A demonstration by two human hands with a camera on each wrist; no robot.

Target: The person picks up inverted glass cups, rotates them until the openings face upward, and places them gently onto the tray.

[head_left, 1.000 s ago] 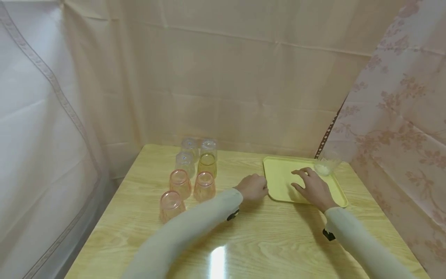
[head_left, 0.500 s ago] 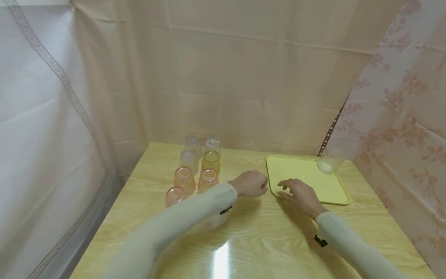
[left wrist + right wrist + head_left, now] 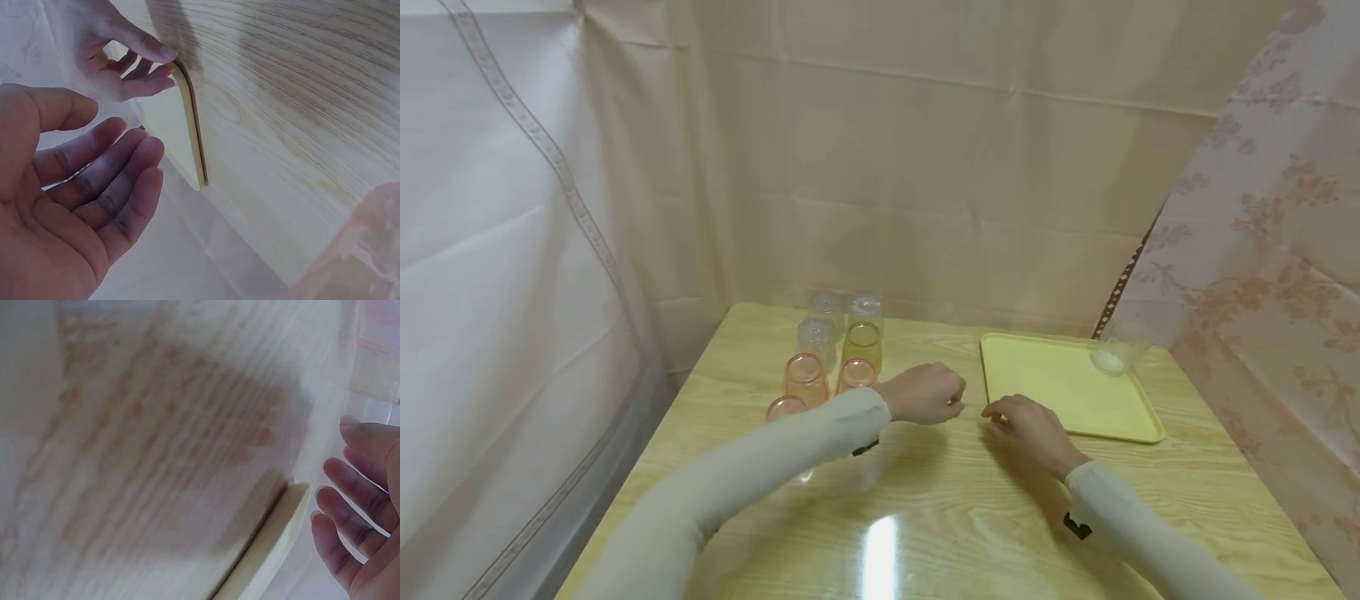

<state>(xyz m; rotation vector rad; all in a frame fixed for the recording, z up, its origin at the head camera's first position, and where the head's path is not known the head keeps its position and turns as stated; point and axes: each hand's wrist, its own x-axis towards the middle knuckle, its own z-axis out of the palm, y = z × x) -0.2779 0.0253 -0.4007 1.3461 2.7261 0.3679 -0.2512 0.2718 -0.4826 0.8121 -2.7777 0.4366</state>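
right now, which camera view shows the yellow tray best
The head view: nearly all of the yellow tray shows, with the right hand over its near left corner. The left wrist view shows part of it, the right wrist view only a strip along its edge.

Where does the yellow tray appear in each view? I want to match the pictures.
Head: the tray is right of centre.
Left wrist: left of centre, mostly in the upper half.
Right wrist: at the bottom, right of centre, only partly shown.
Shared landmark: the right hand, near a tray corner each time.
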